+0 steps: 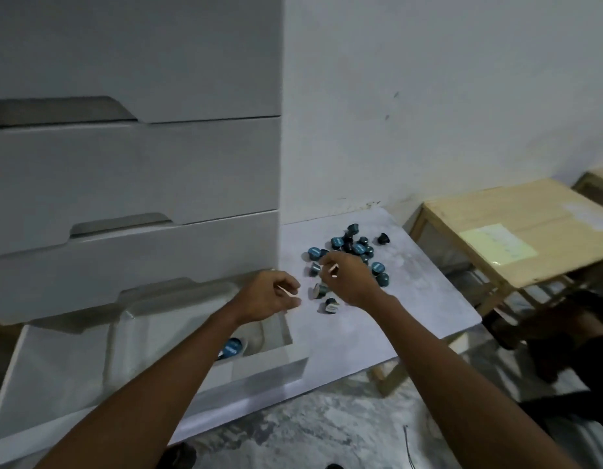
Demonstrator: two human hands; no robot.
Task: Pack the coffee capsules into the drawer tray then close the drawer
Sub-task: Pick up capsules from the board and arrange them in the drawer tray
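Capsule in open drawer tray; rest outside.

wall: plain white wall, a few scuffs
floor: mottled grey concrete floor
furniture: grey chest of drawers on the left, pale wooden table far right
light: pretty dim, bluish

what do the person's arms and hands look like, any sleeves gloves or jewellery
Both forearms are bare as far as the picture shows, with no sleeve in sight. The left hand and the right hand wear no gloves. No watch, band or ring shows at the wrists or fingers, though the picture is dim and slightly blurred.
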